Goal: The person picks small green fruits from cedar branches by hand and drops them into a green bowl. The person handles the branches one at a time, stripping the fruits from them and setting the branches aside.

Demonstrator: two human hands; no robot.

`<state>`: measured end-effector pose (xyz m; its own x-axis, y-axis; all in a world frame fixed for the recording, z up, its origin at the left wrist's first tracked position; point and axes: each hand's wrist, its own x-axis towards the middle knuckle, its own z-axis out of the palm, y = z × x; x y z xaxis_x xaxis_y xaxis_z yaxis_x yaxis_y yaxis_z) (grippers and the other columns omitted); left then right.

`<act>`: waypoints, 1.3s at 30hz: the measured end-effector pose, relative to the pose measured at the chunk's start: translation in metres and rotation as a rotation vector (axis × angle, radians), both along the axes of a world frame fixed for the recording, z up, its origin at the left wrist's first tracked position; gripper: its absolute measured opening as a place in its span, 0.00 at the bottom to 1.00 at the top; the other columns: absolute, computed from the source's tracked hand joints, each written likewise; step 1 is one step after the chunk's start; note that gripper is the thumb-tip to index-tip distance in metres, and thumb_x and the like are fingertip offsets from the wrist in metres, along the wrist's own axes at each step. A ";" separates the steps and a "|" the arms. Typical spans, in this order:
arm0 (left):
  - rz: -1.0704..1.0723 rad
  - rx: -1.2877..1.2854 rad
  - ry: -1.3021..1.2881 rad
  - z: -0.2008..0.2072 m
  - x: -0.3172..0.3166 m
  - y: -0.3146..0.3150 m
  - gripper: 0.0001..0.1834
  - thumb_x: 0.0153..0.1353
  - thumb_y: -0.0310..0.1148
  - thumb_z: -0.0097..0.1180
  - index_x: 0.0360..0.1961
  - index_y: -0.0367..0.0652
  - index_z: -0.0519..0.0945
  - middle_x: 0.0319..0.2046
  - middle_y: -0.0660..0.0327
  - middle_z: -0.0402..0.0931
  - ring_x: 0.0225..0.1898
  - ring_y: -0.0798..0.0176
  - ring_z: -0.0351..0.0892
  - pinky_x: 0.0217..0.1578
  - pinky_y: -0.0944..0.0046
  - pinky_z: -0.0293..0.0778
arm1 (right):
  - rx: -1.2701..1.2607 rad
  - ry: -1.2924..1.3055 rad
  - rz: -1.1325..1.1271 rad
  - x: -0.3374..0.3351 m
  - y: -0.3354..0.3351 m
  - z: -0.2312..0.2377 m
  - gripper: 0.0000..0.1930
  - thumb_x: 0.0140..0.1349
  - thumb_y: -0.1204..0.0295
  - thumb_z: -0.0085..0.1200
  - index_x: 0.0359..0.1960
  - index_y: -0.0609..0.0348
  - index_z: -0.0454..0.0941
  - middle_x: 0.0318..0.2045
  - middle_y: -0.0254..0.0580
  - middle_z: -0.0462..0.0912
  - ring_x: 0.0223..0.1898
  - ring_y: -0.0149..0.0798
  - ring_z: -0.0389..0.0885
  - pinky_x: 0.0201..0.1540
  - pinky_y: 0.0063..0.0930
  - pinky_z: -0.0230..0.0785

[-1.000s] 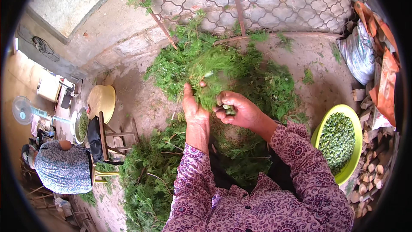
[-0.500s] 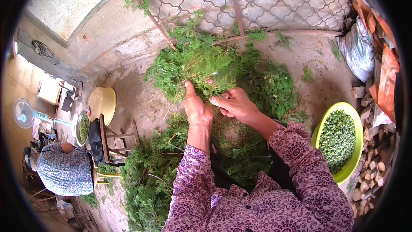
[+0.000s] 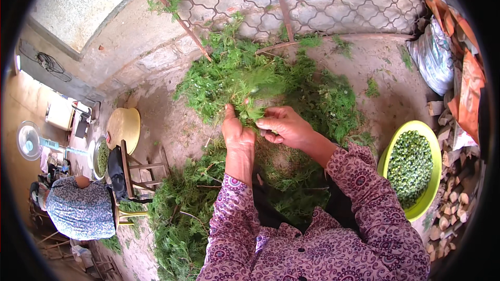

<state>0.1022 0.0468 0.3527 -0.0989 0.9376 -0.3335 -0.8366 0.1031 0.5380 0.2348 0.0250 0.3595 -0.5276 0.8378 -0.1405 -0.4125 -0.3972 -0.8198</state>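
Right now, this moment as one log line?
left hand: holds sprig | right hand: at sprig | branches: heaped on ground | yellow basin: right side, green fruit inside

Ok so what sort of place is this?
Probably a household yard or work area: leafy branches lie on the ground, firewood is stacked at right, and a fan stands at left.

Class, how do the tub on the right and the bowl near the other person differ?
The tub is bright yellow-green; the bowl is pale. The tub looks larger in this view than the bowl. The tub stands beside firewood; the bowl is near the other person. Both hold green contents.
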 end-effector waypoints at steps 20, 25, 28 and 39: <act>0.170 0.199 0.535 0.005 0.025 -0.014 0.26 0.59 0.47 0.48 0.47 0.32 0.68 0.40 0.56 0.72 0.36 0.64 0.72 0.38 0.62 0.71 | -0.131 0.012 -0.182 -0.002 0.002 0.006 0.11 0.54 0.66 0.57 0.28 0.60 0.70 0.20 0.33 0.70 0.14 0.24 0.62 0.13 0.17 0.45; 0.093 0.121 0.448 0.009 0.025 -0.014 0.23 0.61 0.46 0.45 0.45 0.35 0.69 0.38 0.56 0.73 0.35 0.60 0.74 0.35 0.60 0.72 | -0.170 -0.036 -0.233 0.000 0.002 0.004 0.11 0.51 0.69 0.59 0.28 0.61 0.71 0.20 0.34 0.70 0.13 0.26 0.63 0.11 0.18 0.44; 0.092 0.162 0.430 0.007 0.023 -0.013 0.23 0.61 0.47 0.45 0.45 0.35 0.69 0.39 0.56 0.73 0.37 0.59 0.74 0.37 0.59 0.72 | -0.185 0.005 -0.221 0.001 0.003 -0.003 0.11 0.51 0.70 0.59 0.30 0.62 0.71 0.21 0.35 0.71 0.13 0.26 0.63 0.11 0.18 0.45; -0.062 0.015 0.020 0.008 -0.009 -0.002 0.16 0.64 0.44 0.39 0.41 0.42 0.69 0.26 0.62 0.71 0.22 0.64 0.70 0.24 0.62 0.74 | -0.081 0.270 0.054 0.006 -0.002 0.003 0.07 0.54 0.76 0.48 0.34 0.64 0.70 0.21 0.39 0.71 0.14 0.26 0.64 0.13 0.16 0.51</act>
<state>0.0927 0.0452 0.3603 -0.0471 0.9470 -0.3177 -0.8181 0.1459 0.5562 0.2409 0.0234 0.3628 -0.5984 0.7994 -0.0542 -0.5884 -0.4844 -0.6474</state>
